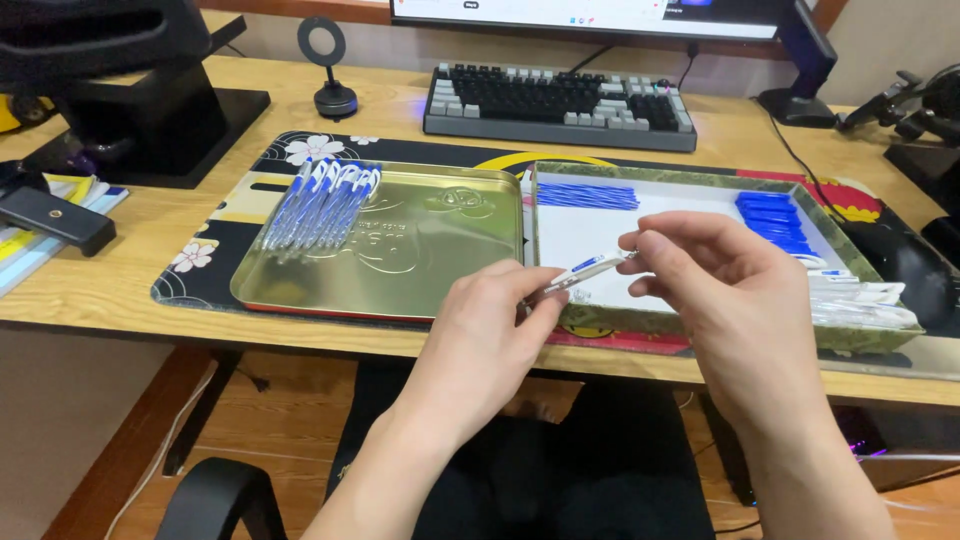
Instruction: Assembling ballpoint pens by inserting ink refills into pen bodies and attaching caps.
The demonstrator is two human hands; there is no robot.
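Note:
My left hand (478,340) and my right hand (722,290) both pinch one white pen with a blue band (580,271) above the near edge of a shallow box (700,327). The left fingers hold its lower end, the right fingertips its upper end. A row of finished blue-and-white pens (325,200) lies at the far left of a gold metal tray (420,260). Inside the box lie thin blue refills (587,195), blue caps (775,222) and white pen barrels (860,300).
Tray and box sit on a dark flowered desk mat (215,235) on a wooden desk. Behind them are a grey keyboard (560,105), a monitor foot (795,105) and a small ring-shaped stand (333,95). A black stand (140,110) and books occupy the left.

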